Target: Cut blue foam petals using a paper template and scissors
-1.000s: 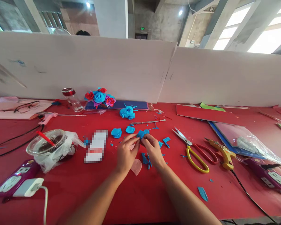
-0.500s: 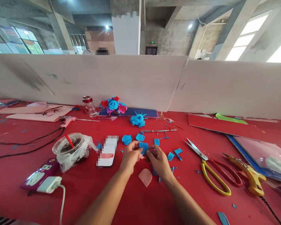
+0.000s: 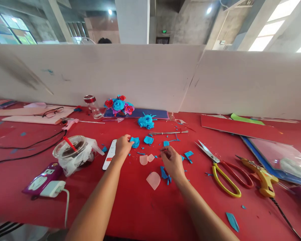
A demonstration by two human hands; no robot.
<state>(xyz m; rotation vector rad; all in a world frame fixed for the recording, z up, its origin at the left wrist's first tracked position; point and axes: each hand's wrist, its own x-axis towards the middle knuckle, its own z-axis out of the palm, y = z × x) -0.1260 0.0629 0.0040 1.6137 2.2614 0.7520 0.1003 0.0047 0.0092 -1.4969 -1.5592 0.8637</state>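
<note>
My left hand (image 3: 123, 146) reaches over the top of a white phone (image 3: 108, 161), its fingertips at the edge of a stack of blue petals (image 3: 134, 142); whether they grip it cannot be made out. My right hand (image 3: 172, 161) hovers to the right with thumb and fingertips bent together; anything between them is too small to tell. A second blue petal pile (image 3: 148, 140) and a blue square (image 3: 166, 143) lie beyond the hands. Pale pink petal shapes (image 3: 153, 180) rest between the forearms, beside blue scraps (image 3: 163, 172). Farther back sits a blue paper flower cluster (image 3: 146, 121).
Scissors (image 3: 218, 164) and a yellow glue gun (image 3: 262, 179) lie at right. A lidded cup (image 3: 69, 147), purple power bank (image 3: 42, 179) and cable stand at left. Behind are a glass bottle (image 3: 93, 107), a bouquet (image 3: 119, 104) and wires (image 3: 168, 133).
The blue piece between my hands is gone from there. My left hand has moved left to the blue petal stack, and my right hand has shifted slightly. The view has tilted down a little.
</note>
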